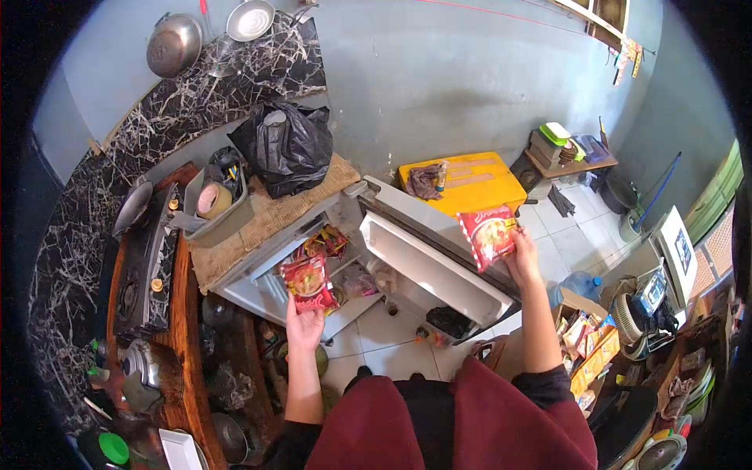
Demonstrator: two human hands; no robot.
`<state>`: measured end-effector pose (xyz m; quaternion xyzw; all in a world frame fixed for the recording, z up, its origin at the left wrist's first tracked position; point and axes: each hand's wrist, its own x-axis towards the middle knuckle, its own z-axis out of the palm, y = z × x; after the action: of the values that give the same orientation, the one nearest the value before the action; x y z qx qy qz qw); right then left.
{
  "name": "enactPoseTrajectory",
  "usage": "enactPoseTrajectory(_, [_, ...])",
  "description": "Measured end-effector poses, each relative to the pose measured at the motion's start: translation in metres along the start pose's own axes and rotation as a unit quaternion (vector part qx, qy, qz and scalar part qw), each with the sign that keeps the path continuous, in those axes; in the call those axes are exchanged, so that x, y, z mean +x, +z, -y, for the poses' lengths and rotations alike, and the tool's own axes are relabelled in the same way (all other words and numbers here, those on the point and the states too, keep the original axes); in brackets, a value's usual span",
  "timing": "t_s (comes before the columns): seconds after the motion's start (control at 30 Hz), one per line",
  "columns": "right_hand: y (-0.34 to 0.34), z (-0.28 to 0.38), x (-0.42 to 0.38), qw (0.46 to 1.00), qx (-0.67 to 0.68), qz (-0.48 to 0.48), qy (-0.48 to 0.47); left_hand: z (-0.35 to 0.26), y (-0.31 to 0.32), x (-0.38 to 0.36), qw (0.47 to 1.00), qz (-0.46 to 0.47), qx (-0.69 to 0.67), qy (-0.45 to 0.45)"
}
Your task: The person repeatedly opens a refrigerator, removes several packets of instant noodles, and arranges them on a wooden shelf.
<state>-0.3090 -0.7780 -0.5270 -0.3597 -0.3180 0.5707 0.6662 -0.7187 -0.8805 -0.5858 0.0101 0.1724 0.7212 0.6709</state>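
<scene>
My left hand [305,326] is closed on the lower edge of a red instant noodle packet [309,283], in front of the fridge opening. Further right, my right hand [523,260] grips a second red instant noodle packet [489,238] by its right side, above the open fridge door [435,262]. Both packets show a printed bowl of food. Inside the small fridge [254,294], colourful packets [327,242] and a plastic bag [356,280] lie behind the left packet. My fingers behind both packets are partly hidden.
A black plastic bag [286,149] and a grey bin [218,196] stand on the fridge top. Left is a stove [141,294] on a wooden counter. Beyond the door sits a yellow box [478,188]; at right, a carton [583,305] of packets stands beside a fan [630,321].
</scene>
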Motion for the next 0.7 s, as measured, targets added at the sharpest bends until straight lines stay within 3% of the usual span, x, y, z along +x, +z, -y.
enactPoseTrajectory(0.13, [0.008, -0.029, -0.024, 0.997, -0.064, -0.008, 0.043, 0.003, 0.016, -0.003, 0.998, 0.048, 0.008, -0.031])
enactPoseTrajectory(0.33, [0.061, -0.055, -0.093, 0.971, -0.134, 0.103, 0.169, -0.026, 0.035, -0.015, 0.994, 0.109, 0.016, -0.023])
enactPoseTrajectory(0.47, [0.111, -0.097, -0.125, 0.972, -0.067, 0.107, 0.2, -0.059, 0.042, -0.035, 0.996, 0.079, 0.035, 0.027])
enactPoseTrajectory(0.6, [0.164, -0.141, -0.141, 0.953, 0.032, 0.111, 0.281, -0.094, 0.044, -0.056, 0.99, 0.135, -0.004, 0.048])
enactPoseTrajectory(0.67, [0.193, -0.153, -0.148, 0.937, 0.059, 0.133, 0.317, -0.106, 0.064, -0.072, 0.987, 0.028, 0.073, 0.141])
enactPoseTrajectory(0.7, [0.204, -0.158, -0.15, 0.919, 0.1, 0.189, 0.331, -0.118, 0.055, -0.072, 0.988, 0.034, 0.073, 0.135])
